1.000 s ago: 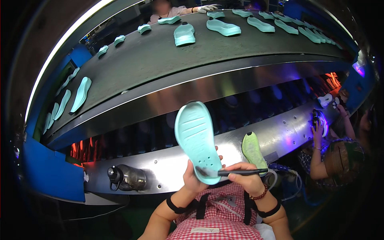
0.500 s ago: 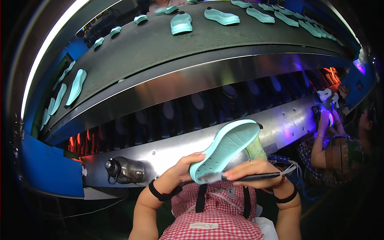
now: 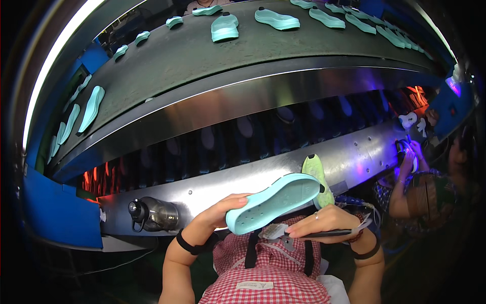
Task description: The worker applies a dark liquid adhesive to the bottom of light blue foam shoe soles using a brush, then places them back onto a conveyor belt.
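Curving far above both hands, one wide grey conveyor belt (image 3: 212,61) carries more than a dozen mint-green soles (image 3: 224,28); the far ones are too small to count exactly. One steel ledge (image 3: 263,175) runs just above the hands, with one dark bottle (image 3: 152,214) lying left of the left hand. One yellow-green sole (image 3: 318,175) stands just behind the held one. The left hand (image 3: 223,209) grasps one turquoise sole (image 3: 276,200) by its end; it lies tilted, its side dotted with small holes. The right hand (image 3: 326,223), just under it, pinches one thin dark pen (image 3: 324,234). One small white label (image 3: 255,285) sits on the red checked apron (image 3: 268,283) below both hands.
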Demonstrator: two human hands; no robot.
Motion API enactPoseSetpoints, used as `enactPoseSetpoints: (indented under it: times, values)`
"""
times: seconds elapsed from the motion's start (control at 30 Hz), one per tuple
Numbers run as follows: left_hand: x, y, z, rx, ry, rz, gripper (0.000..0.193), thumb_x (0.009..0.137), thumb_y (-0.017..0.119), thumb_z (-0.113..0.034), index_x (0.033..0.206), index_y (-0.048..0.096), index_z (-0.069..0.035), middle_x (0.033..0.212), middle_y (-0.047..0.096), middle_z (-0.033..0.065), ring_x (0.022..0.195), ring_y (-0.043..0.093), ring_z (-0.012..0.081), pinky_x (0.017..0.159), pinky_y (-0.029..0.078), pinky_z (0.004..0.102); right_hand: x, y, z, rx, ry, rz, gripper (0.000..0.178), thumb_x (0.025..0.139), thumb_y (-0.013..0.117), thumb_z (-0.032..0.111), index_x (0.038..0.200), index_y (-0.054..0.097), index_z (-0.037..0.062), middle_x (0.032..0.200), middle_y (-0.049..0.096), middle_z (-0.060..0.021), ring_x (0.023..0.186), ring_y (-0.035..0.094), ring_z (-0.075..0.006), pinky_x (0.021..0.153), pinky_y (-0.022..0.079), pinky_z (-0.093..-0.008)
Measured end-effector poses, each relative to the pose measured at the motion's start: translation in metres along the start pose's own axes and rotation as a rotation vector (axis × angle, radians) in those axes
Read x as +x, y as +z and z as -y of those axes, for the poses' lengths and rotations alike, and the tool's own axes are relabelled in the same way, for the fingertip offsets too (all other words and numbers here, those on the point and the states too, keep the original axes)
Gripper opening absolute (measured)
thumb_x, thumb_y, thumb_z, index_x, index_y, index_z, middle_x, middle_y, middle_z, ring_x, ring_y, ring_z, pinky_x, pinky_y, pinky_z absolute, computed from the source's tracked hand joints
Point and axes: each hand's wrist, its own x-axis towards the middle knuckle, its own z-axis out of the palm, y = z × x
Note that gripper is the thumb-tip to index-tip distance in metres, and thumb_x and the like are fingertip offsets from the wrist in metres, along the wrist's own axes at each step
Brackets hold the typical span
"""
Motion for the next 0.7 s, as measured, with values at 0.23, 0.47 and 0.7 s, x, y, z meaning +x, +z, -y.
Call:
enactPoseSetpoints:
  times: [0.23, 0.47, 0.7]
  values:
    - [-0.029, 0.033, -0.021, 0.169, 0.177, -0.425, 0.068, 0.075, 0.049, -0.04, 0.122, 0.04, 0.008, 0.113, 0.052, 0.0214, 0.098, 0.055, 0.0257, 0.086, 0.043, 0.032, -0.008, 0.004, -0.002, -0.02, 0.027, -0.068, 0.026, 0.068, 0.065, -0.003, 0.094, 0.063, 0.0017, 0.099, 0.061, -0.0152, 0.088, 0.062, -0.0249, 0.076, 0.051, -0.029]
    - [-0.03, 0.022, -0.015, 0.119, 0.267, -0.342, 0.067, 0.075, 0.048, -0.043, 0.118, 0.044, 0.008, 0.113, 0.053, 0.0205, 0.098, 0.055, 0.0258, 0.089, 0.04, 0.0326, -0.01, 0.011, -0.004, -0.036, 0.087, -0.348, 0.022, 0.071, 0.066, 0.001, 0.093, 0.063, 0.0017, 0.093, 0.064, -0.0123, 0.086, 0.063, -0.0231, 0.075, 0.051, -0.0276]
    - [0.04, -0.025, 0.024, -0.84, 0.421, 0.104, 0.087, 0.075, 0.029, -0.071, 0.127, 0.037, -0.002, 0.115, 0.051, 0.0231, 0.104, 0.052, 0.0345, 0.093, 0.037, 0.0492, -0.013, 0.016, 0.002, 0.038, 0.005, -0.393, 0.023, 0.067, 0.067, -0.001, 0.089, 0.063, -0.0025, 0.089, 0.064, -0.0129, 0.085, 0.061, -0.0251, 0.078, 0.048, -0.033]
